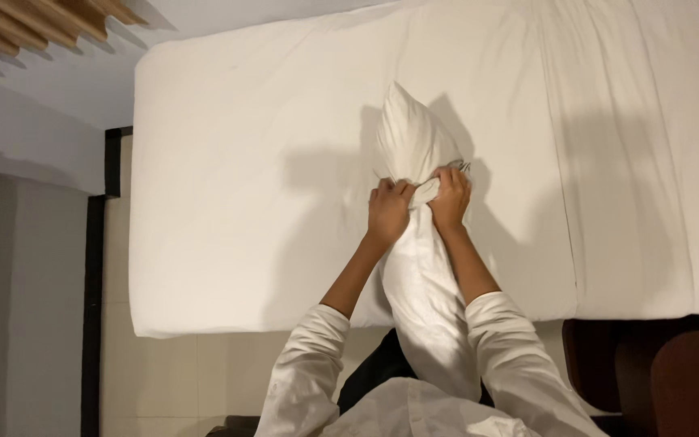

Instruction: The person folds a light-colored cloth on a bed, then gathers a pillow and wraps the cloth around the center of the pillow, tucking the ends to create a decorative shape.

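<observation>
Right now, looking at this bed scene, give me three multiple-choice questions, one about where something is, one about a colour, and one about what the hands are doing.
1. Where does the far end of the pillow lie?
A. on the floor tiles
B. over the mattress
C. on the brown chair

2. What colour is the sheet on the mattress?
A. white
B. dark blue
C. striped red

3. What is the state of the left hand and right hand?
A. both flat and open on the sheet
B. one raised in the air
C. both closed, gripping the pillow's cloth

Answers:
1. B, since the pillow's puffed end lies above the bed surface.
2. A, since the sheet is plain white all over.
3. C, since both sets of fingers are curled into bunched fabric at the pillow's middle.
</observation>
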